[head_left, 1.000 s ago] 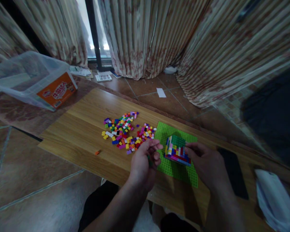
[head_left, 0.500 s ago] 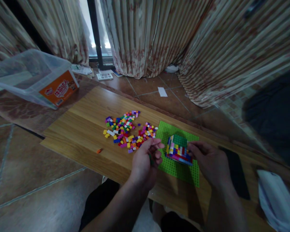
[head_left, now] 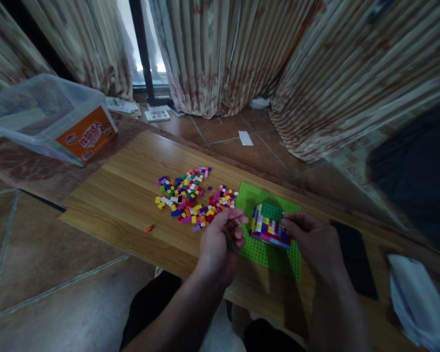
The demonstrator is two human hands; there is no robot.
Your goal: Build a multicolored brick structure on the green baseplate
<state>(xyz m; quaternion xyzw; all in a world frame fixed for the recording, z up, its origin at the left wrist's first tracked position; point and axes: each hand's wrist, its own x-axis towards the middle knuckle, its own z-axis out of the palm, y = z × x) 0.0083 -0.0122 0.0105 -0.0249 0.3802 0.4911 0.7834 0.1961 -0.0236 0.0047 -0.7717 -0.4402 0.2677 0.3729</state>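
Observation:
A multicoloured brick block with a green top stands on a green studded baseplate on a wooden board. My right hand touches the block's right side with curled fingers. Just left of the baseplate, my left hand is curled, and a small green piece seems to sit in it. A pile of small loose coloured bricks lies left of the baseplate, just beyond my left fingertips.
A clear plastic tub with an orange label lies at the far left. One orange brick lies alone near the board's front edge. A black phone and a white bag lie at the right. Curtains hang behind.
Both hands stay almost where they were by the block. The view shifts slightly.

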